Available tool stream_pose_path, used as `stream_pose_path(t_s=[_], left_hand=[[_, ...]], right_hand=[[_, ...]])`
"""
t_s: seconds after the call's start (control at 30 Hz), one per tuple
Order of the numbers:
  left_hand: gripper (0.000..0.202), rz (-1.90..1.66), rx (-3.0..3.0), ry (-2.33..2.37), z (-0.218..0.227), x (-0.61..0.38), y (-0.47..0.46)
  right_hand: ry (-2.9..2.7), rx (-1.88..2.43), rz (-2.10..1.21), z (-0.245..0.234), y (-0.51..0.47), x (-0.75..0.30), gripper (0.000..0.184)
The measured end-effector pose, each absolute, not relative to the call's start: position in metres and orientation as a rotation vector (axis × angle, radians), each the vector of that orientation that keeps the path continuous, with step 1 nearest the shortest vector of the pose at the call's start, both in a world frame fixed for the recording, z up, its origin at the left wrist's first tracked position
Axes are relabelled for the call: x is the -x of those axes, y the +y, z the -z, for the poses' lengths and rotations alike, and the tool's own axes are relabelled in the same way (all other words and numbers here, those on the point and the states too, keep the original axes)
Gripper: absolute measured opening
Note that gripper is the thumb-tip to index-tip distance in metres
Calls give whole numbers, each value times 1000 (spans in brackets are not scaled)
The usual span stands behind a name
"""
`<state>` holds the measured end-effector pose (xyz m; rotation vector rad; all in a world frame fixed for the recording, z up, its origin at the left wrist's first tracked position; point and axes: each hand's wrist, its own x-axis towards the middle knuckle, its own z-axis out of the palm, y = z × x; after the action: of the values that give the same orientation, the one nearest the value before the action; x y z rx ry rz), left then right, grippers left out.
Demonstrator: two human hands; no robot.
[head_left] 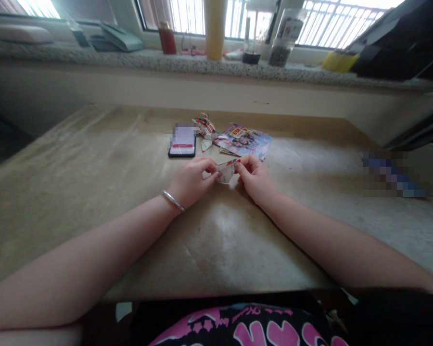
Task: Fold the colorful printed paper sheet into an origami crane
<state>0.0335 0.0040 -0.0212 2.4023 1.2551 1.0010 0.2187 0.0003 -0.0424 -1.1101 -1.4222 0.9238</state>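
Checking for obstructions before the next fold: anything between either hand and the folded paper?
Nothing does: the left hand and right hand both touch the folded paper directly. The phone and printed flyer lie beyond it, not between.

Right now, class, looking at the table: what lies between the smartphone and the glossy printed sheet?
In the head view, a folded paper figure lies between the smartphone and the glossy printed sheet.

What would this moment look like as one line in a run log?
left hand: pinching folded paper | right hand: pinching same paper | nearby: phone, printed paper
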Motion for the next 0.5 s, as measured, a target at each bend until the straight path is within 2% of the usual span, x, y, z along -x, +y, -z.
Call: stream_pose_path(t_s=[0.27,0.4,0.5], left_hand=[[13,-1054,-2167,1175,25,-35,7],[21,-1093,-1935,1168,28,-35,6],[21,-1116,-1967,1198,30,-34,6]], right_hand=[[-1410,1118,-924,42,3,-220,32],[-1362,1088,-1000,43,3,-219,33],[-1349,1067,-1030,44,2,-217,31]])
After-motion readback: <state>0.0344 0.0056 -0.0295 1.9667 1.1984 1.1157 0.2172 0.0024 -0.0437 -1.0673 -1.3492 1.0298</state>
